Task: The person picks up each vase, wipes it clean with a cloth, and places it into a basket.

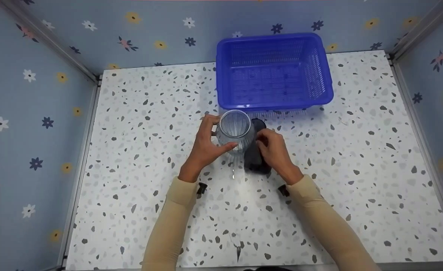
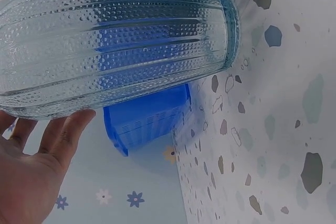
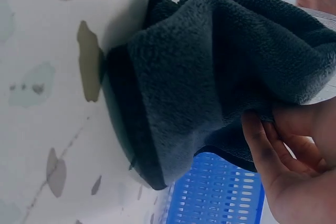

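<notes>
A clear ribbed glass vase (image 1: 236, 131) stands upright near the middle of the speckled table (image 1: 138, 150). My left hand (image 1: 207, 145) grips its left side, fingers curled round the body; the left wrist view shows the glass vase (image 2: 115, 40) close up above my left hand (image 2: 37, 166). My right hand (image 1: 274, 150) holds a dark grey fleece cloth (image 1: 254, 158) against the vase's right side. In the right wrist view the cloth (image 3: 210, 72) bunches in my right hand (image 3: 294, 156), whose fingers pinch its edge.
An empty blue plastic basket (image 1: 274, 71) sits just behind the vase at the table's far side. Flowered walls (image 1: 37, 94) close in the table on the left, right and back.
</notes>
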Demonstrator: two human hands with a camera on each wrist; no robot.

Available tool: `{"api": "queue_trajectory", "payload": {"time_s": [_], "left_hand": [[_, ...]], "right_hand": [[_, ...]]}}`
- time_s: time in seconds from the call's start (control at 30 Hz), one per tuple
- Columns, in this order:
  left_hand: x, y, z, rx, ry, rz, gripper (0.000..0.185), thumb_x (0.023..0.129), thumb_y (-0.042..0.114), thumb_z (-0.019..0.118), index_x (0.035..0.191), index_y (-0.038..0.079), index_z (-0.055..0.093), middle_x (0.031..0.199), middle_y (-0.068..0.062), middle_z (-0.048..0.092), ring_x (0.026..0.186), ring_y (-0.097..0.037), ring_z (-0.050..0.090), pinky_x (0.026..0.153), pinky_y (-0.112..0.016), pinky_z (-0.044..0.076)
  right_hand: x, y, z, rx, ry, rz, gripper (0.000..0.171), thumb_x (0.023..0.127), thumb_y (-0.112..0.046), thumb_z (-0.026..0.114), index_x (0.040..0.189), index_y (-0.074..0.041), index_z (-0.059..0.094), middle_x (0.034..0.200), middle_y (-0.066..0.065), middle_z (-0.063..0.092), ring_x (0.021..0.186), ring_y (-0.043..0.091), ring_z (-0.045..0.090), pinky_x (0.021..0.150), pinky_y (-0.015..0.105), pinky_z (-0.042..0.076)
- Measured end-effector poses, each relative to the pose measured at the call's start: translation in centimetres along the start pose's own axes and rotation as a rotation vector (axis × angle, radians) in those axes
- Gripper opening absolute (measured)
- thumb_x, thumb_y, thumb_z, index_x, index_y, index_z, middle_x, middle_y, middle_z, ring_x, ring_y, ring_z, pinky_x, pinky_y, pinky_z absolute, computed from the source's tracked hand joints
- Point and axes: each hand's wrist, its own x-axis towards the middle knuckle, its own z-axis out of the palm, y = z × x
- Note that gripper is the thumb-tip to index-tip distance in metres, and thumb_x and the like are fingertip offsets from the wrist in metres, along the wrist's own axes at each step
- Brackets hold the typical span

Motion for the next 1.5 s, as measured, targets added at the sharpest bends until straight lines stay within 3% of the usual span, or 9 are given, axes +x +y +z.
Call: {"api": "queue_trajectory", "payload": {"time_s": [0.17, 0.4, 0.63, 0.77, 1.07, 1.5], "left_hand": [[0.0, 0.0, 0.0, 0.007, 0.000, -0.004, 0.072, 0.081, 0.039, 0.091, 0.133, 0.005, 0.056, 0.134, -0.013, 0.055, 0.125, -0.027, 0.055, 0.088, -0.043, 0.056], [-0.1, 0.1, -0.1, 0.010, 0.001, 0.002, 0.078, 0.082, 0.057, 0.086, 0.133, 0.006, 0.056, 0.133, -0.013, 0.055, 0.123, -0.027, 0.055, 0.088, -0.042, 0.056], [0.1, 0.1, -0.1, 0.009, -0.001, -0.001, 0.073, 0.081, 0.042, 0.090, 0.133, 0.005, 0.056, 0.133, -0.013, 0.055, 0.123, -0.026, 0.055, 0.089, -0.041, 0.057], [0.1, 0.1, -0.2, 0.010, -0.001, 0.001, 0.073, 0.081, 0.040, 0.091, 0.134, 0.005, 0.055, 0.133, -0.013, 0.055, 0.125, -0.026, 0.055, 0.089, -0.041, 0.058], [0.1, -0.1, 0.0, 0.010, -0.016, -0.005, 0.079, 0.082, 0.048, 0.089, 0.136, 0.003, 0.055, 0.136, -0.016, 0.054, 0.126, -0.028, 0.055, 0.090, -0.042, 0.057], [-0.1, 0.2, -0.1, 0.014, -0.011, -0.014, 0.071, 0.080, 0.033, 0.093, 0.134, 0.006, 0.054, 0.134, -0.013, 0.054, 0.126, -0.028, 0.054, 0.091, -0.043, 0.056]], "right_hand": [[0.0, 0.3, 0.3, -0.001, -0.014, 0.006, 0.012, 0.093, 0.014, 0.068, 0.102, 0.007, 0.071, 0.101, 0.023, 0.073, 0.097, 0.039, 0.069, 0.088, 0.051, 0.055], [0.1, 0.7, 0.6, -0.031, -0.040, 0.002, 0.012, 0.093, 0.014, 0.067, 0.101, 0.007, 0.071, 0.100, 0.024, 0.073, 0.095, 0.040, 0.069, 0.087, 0.053, 0.055], [0.3, 0.8, 0.9, -0.084, -0.078, 0.011, 0.012, 0.094, 0.012, 0.066, 0.103, 0.008, 0.072, 0.101, 0.025, 0.073, 0.098, 0.042, 0.070, 0.089, 0.054, 0.055], [0.4, 0.9, 1.0, -0.090, -0.088, 0.015, 0.011, 0.095, 0.011, 0.066, 0.104, 0.007, 0.072, 0.101, 0.025, 0.073, 0.099, 0.043, 0.070, 0.089, 0.054, 0.055], [0.0, 0.9, 0.7, 0.005, -0.034, 0.026, 0.012, 0.093, 0.012, 0.069, 0.100, 0.005, 0.074, 0.098, 0.021, 0.075, 0.096, 0.038, 0.071, 0.087, 0.050, 0.056], [0.2, -2.7, -2.3, 0.096, 0.042, -0.041, 0.013, 0.095, 0.013, 0.068, 0.104, 0.005, 0.072, 0.100, 0.020, 0.073, 0.096, 0.035, 0.072, 0.079, 0.048, 0.058]]}}
